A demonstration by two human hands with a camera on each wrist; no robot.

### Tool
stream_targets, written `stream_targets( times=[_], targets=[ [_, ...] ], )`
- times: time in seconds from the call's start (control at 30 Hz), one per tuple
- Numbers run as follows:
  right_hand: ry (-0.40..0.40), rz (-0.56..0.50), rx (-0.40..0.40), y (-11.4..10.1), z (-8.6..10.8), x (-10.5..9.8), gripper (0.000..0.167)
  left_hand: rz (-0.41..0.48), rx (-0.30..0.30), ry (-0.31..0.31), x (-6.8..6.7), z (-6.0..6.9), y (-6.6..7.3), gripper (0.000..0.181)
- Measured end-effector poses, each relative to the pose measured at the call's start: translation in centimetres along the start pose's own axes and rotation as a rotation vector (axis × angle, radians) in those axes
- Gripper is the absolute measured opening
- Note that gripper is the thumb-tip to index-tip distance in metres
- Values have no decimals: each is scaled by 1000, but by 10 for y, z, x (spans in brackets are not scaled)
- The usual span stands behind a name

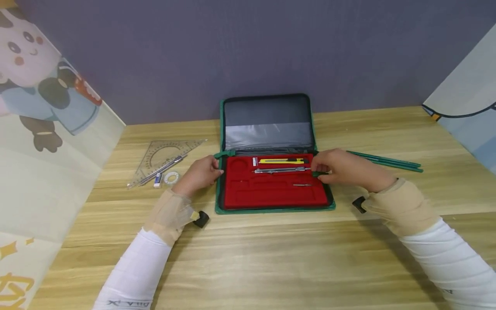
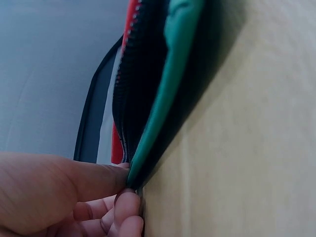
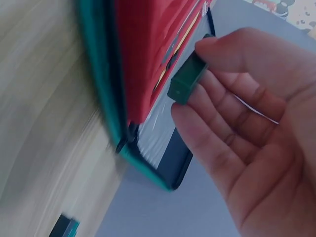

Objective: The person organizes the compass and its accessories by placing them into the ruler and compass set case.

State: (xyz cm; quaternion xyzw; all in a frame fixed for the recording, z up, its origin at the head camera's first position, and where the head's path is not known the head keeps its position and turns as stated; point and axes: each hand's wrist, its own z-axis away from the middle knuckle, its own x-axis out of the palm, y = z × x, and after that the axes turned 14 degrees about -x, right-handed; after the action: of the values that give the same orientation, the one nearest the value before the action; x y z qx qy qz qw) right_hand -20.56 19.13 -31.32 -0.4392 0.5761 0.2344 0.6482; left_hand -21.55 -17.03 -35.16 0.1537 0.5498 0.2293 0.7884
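Observation:
A zip-up case (image 1: 221,202) with a green edge lies unfolded on the table, a red moulded tray (image 1: 271,200) inside it. My left hand (image 1: 199,174) pinches the case's green left edge between thumb and fingers, close to the zip. Over the tray's right side, my right hand (image 1: 342,168) holds a small dark green rectangular box (image 3: 185,81) between thumb and fingers. Just left of those fingertips, a metal compass (image 1: 279,170) lies in the tray. Above it sit a yellow cutter knife (image 1: 280,161) and a small white-and-red piece (image 1: 254,162). Lower down is a short metal piece (image 1: 302,185).
Left of the case lie a clear set square (image 1: 149,157), a slim metal tool (image 1: 164,167), an eraser (image 1: 157,180) and a white ring (image 1: 171,178). Green pencils (image 1: 391,162) lie beyond my right hand. A grey panel (image 1: 267,56) rises behind the table.

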Motion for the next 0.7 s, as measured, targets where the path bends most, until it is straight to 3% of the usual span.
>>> stream_targets(
  times=[0.7],
  targets=[
    [-104,-46,-123,-32,-54,20,11,-15,4,2,1,-1,-1,18]
  ],
)
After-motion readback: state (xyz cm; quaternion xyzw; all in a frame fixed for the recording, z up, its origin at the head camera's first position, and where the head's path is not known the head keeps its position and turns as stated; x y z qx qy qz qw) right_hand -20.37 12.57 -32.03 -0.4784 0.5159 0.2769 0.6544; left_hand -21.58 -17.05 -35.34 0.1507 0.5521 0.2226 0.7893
